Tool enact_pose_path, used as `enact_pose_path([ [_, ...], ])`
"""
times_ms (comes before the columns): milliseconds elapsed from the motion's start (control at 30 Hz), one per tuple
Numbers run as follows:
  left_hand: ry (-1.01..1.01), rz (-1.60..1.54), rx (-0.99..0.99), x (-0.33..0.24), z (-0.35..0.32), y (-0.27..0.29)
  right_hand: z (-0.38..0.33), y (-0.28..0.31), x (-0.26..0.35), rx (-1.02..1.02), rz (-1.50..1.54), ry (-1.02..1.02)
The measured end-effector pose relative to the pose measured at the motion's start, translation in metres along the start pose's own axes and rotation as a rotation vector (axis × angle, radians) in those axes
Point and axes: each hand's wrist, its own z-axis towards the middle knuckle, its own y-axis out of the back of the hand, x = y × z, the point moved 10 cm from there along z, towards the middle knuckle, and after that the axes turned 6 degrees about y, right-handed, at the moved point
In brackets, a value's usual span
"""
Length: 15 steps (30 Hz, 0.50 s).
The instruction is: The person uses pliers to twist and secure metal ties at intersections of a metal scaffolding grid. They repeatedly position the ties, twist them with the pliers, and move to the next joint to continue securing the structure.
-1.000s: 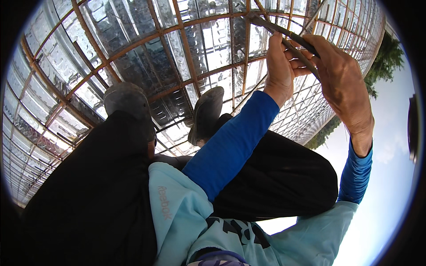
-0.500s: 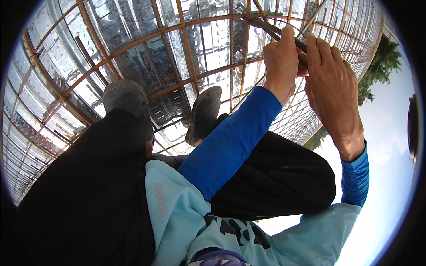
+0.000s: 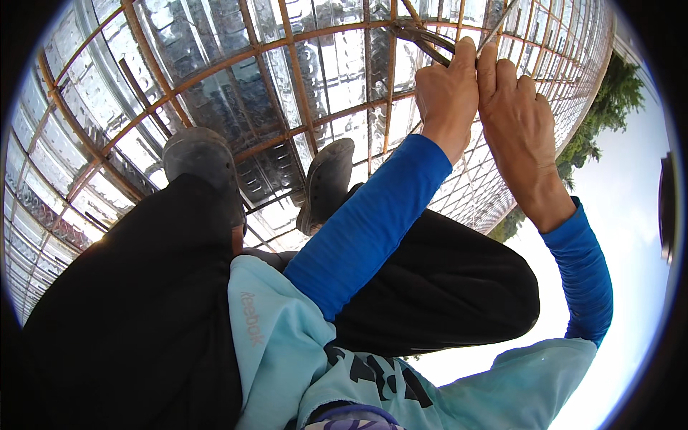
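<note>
Long-handled dark metal pincers (image 3: 424, 37) have their jaws against the rusty rebar mesh (image 3: 344, 30) near the top. My left hand (image 3: 448, 97) is closed round their handles. Pressed up beside it, my right hand (image 3: 517, 107) has its fingers curled over the handle ends, which it mostly hides. A thin pale rod or wire (image 3: 496, 32) slants up from just above my knuckles; whether a hand touches it I cannot tell. The jaws' grip on the bars is too small to make out.
Below the mesh lies shiny ribbed metal decking (image 3: 208, 43). My dark clogs, the left (image 3: 201, 161) and the right (image 3: 326, 183), stand on the bars. Beyond the mesh's right edge are trees (image 3: 609, 100) and sky.
My right hand has moved left, closer to my left hand, and its fingers have curled in. The pincers' handles have shifted slightly left with my left hand.
</note>
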Motion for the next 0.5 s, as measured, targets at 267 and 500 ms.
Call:
enact_pose_path([
  [267, -0.153, -0.059, -0.260, 0.003, 0.004, 0.038, 0.012, -0.030, -0.024, 0.473, 1.217, -0.036],
  [500, -0.384, 0.293, -0.338, 0.006, 0.039, 0.041, 0.002, -0.064, -0.036, 0.250, 1.012, 0.054],
])
